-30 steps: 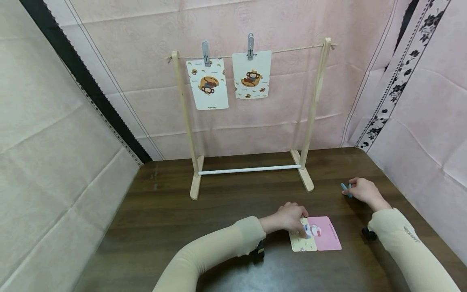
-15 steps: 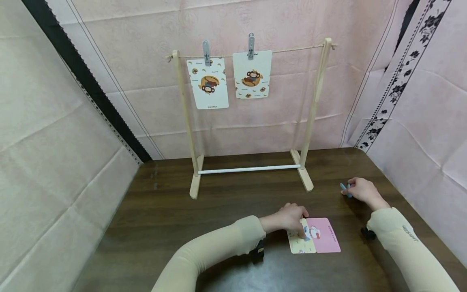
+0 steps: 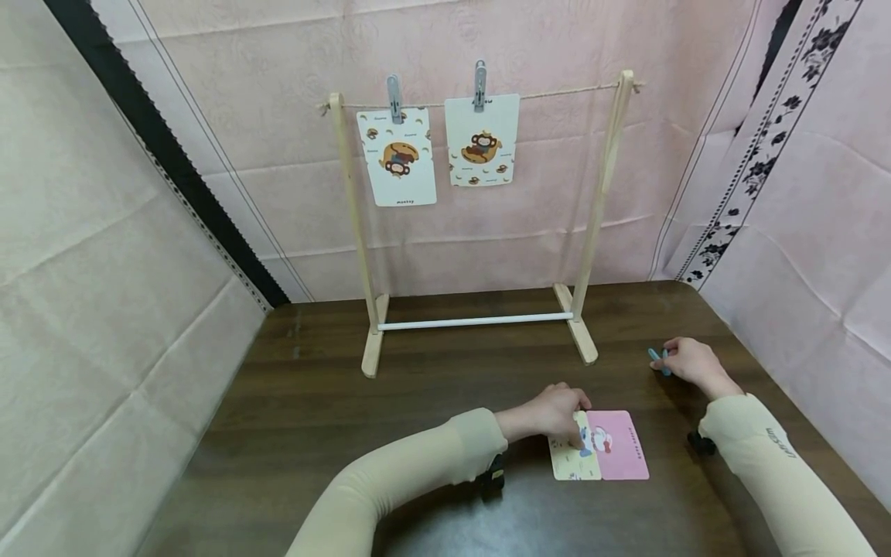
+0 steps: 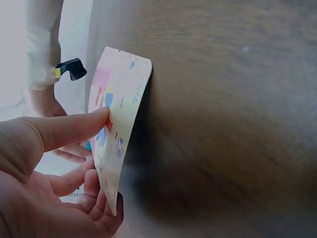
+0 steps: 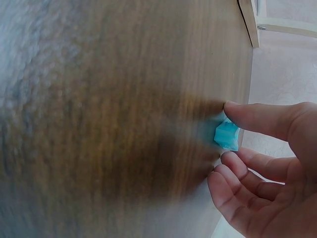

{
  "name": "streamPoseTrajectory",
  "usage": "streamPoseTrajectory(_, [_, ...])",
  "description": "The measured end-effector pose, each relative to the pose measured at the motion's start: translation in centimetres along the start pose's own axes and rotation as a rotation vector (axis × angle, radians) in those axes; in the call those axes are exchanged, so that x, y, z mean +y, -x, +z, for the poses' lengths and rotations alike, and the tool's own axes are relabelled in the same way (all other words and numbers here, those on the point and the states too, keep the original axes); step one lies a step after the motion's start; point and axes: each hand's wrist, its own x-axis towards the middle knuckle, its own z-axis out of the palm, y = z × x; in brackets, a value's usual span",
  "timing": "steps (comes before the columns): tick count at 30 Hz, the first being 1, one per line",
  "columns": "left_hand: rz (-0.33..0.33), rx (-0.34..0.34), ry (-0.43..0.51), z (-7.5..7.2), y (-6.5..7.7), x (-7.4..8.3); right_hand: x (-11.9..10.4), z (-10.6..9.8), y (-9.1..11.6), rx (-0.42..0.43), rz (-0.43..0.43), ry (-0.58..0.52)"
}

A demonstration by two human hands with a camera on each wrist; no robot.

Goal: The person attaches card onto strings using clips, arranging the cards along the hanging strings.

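A card point(image 3: 618, 447), cream on its left part and pink on its right with small cartoon figures, is pinched by my left hand point(image 3: 557, 412). In the left wrist view the thumb point(image 4: 74, 130) lies flat on the card's cream face point(image 4: 124, 94), fingers behind it, and the card stands tilted above the table. Farther right, my right hand point(image 3: 692, 365) holds a light blue clothespin point(image 3: 656, 356) low over the table. The right wrist view has the clothespin point(image 5: 227, 136) between thumb and index finger, the other fingers curled below.
A wooden rack point(image 3: 600, 201) stands at the table's back, a string point(image 3: 557, 93) across its top. Two monkey cards, one left point(image 3: 404, 186) and one right point(image 3: 480, 166), hang from it by grey clothespins point(image 3: 394, 99). Pale cloth point(image 3: 800, 255) surrounds the table point(image 3: 292, 464).
Both hands stay nearly in place. The card in my left hand shifts very slightly, and my right hand with the clothespin has drifted a touch leftward.
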Motion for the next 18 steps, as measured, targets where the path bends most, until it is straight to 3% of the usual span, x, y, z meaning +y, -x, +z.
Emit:
streamPoseTrajectory(12, [0.03,0.009,0.071,-0.8,0.3,-0.1,-0.1,0.0,-0.1,-0.005,-0.006,-0.014])
streamPoseTrajectory(18, [0.016,-0.018,0.191,-1.4,0.7,-0.3,0.0,-0.2,-0.2,0.002,0.004,-0.023])
